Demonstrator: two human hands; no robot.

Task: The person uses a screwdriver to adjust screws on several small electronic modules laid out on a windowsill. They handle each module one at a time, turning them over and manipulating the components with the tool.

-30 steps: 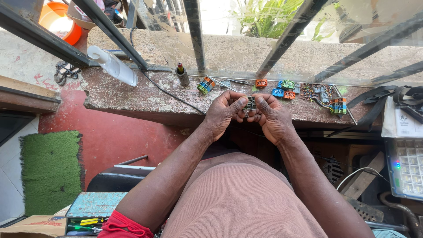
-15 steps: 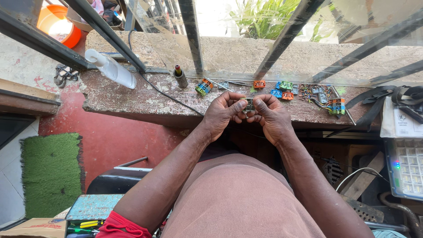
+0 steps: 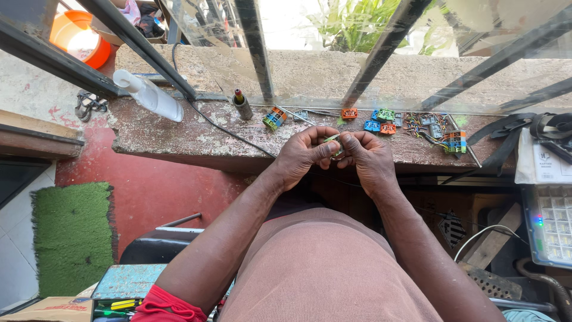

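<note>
My left hand and my right hand meet over the concrete window ledge. Together they pinch a small pale-green connector piece between thumbs and fingertips; most of it is hidden by my fingers. Just beyond my hands, small coloured connector blocks lie on the ledge: a multicoloured one, an orange one, blue and green ones, and a wired cluster to the right.
A white plastic bottle lies on the ledge's left, beside a small upright tube and a black cable. Window bars cross above. Black straps, a lit grid panel, a green mat and a blue toolbox surround me.
My hands stay together at the ledge; the fingers have shifted slightly around the small piece. Nothing on the ledge has moved.
</note>
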